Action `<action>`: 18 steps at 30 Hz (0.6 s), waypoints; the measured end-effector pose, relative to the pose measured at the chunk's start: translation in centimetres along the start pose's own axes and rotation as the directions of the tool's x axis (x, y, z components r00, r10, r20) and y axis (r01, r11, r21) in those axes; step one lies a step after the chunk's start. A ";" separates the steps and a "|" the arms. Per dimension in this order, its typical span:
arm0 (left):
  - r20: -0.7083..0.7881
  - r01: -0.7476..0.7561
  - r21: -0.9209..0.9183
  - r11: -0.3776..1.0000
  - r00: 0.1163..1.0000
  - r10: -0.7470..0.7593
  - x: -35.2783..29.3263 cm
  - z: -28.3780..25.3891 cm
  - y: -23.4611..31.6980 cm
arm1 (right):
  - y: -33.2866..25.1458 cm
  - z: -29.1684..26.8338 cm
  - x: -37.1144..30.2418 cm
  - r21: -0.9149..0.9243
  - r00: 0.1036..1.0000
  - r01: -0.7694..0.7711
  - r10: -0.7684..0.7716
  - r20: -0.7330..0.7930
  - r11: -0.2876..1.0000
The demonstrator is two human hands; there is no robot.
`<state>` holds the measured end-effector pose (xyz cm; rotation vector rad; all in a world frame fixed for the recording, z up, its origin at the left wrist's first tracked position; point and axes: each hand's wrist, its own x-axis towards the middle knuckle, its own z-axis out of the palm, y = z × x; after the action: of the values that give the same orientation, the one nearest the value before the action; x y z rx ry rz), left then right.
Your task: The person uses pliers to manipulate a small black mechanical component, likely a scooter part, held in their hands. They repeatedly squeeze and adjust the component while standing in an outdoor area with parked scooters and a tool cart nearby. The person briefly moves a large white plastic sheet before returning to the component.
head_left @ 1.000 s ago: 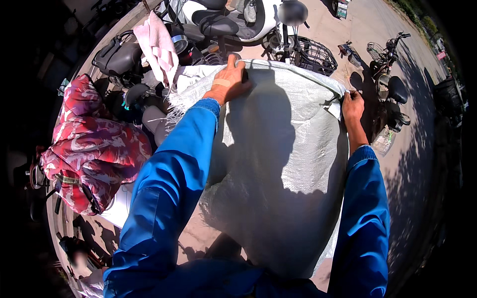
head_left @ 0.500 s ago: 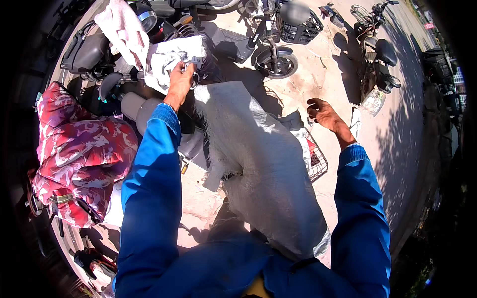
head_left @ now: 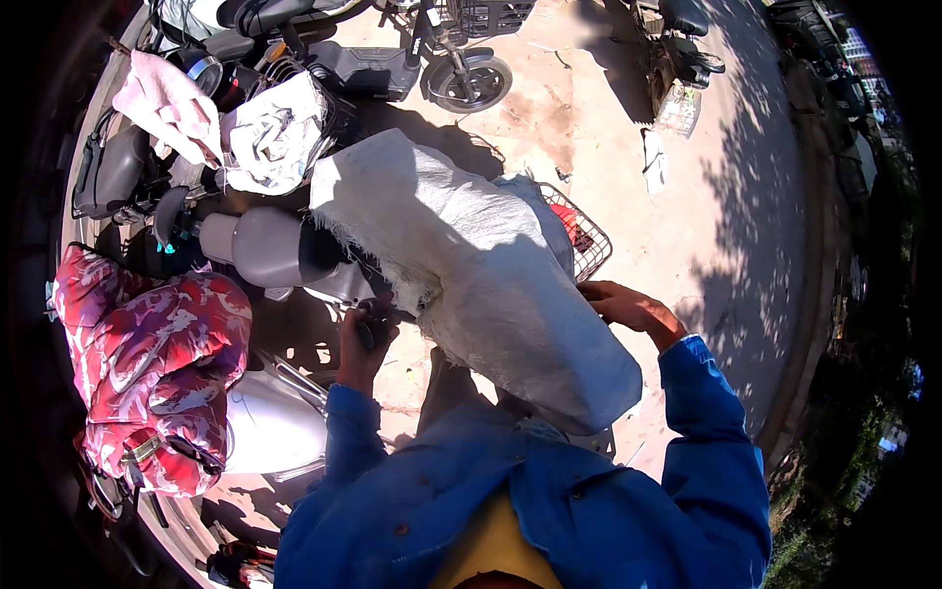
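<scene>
A large whitish woven sack [head_left: 471, 231] with a frayed edge lies draped in front of me, partly in shadow. My left hand [head_left: 363, 346] is left of its frayed side, closed round a black grip [head_left: 367, 329]. My right hand [head_left: 633, 309] is at the sack's right edge, fingers bent together against it. The fingertips are partly out of sight, and what they grip cannot be made out. Beyond that hand a wire basket [head_left: 592, 240] with something red in it shows from behind the sack. Whatever bears the sack is mostly covered.
On the left stand a scooter with a grey seat [head_left: 270, 245] and a red-and-white patterned padded cover [head_left: 162, 363]. A white cloth [head_left: 275, 137] and a pink cloth [head_left: 172, 103] hang over vehicles behind. Farther off are a parked scooter's front wheel [head_left: 471, 83] and sunlit pavement [head_left: 726, 236].
My left hand has left the white cloth and come back toward me to the black grip. My right hand has moved nearer, to the sack's edge. The view has shifted.
</scene>
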<state>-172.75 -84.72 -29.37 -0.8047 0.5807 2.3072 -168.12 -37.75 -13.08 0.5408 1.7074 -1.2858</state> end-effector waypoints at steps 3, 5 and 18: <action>-0.052 0.069 0.030 0.997 0.996 -0.067 -1.4 0.9 -3.4 | 1.7 0.7 3.6 0.170 0.999 0.048 -0.046 -0.018 0.984; 0.035 0.080 0.027 0.996 0.996 -0.081 -2.4 1.2 -4.3 | 0.1 0.5 5.7 0.150 0.996 0.083 -0.078 -0.039 0.985; -0.055 -0.118 0.019 0.993 0.991 0.118 -10.2 -1.6 -2.3 | 0.2 0.4 16.0 0.420 0.974 0.224 -0.184 -0.133 0.879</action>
<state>-164.22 -88.14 -24.10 -0.8508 0.6868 2.3905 -175.75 -40.74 -26.87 0.6957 1.5824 -1.8421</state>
